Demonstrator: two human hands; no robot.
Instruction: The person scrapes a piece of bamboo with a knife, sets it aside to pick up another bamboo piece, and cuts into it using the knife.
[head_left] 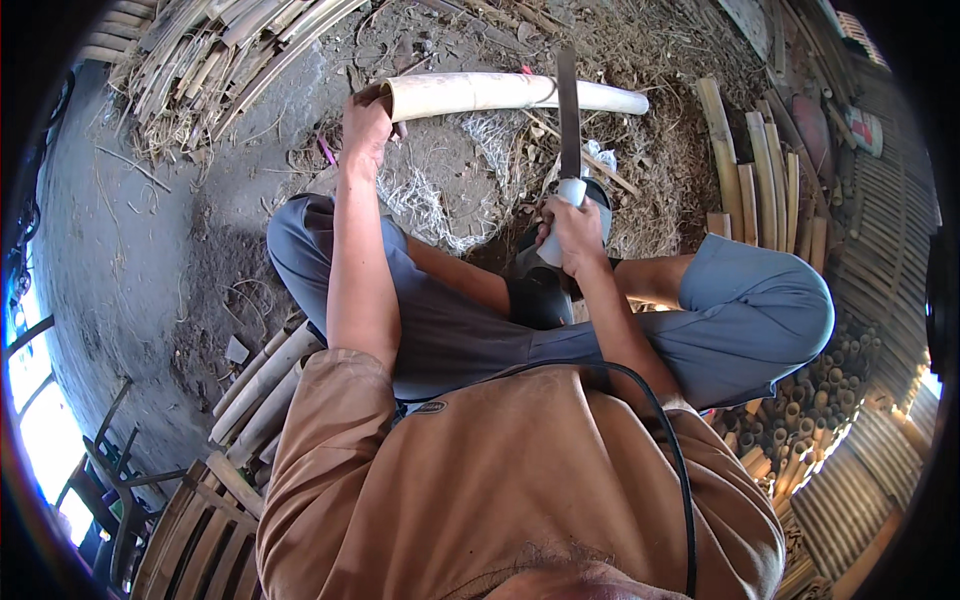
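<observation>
- A pale bamboo pole [470, 93] lies crosswise beyond the person's knees, slightly curved, its hollow, wider end on the left and its narrower end on the right.
- The left hand [366, 128] grasps the pole at that hollow end, with the arm stretched out; most of its fingertips are hidden.
- The right hand [577, 232] has its fingers wrapped around the whitish handle of a machete [569, 115].
- The dark blade points away from the person and crosses the pole toward its narrower end; whether they touch, I cannot tell.
- Tangled whitish strands [425, 205] lie on the dirt floor between the pole and the person's crossed legs.
- Split bamboo strips [230, 65] are heaped at the upper left.
- Upright bamboo pieces [765, 190] stand to the right.
- Cut bamboo tubes [810, 400] are stacked at the lower right, beyond the knee.
- A slatted wooden seat [205, 545] is at the lower left.
</observation>
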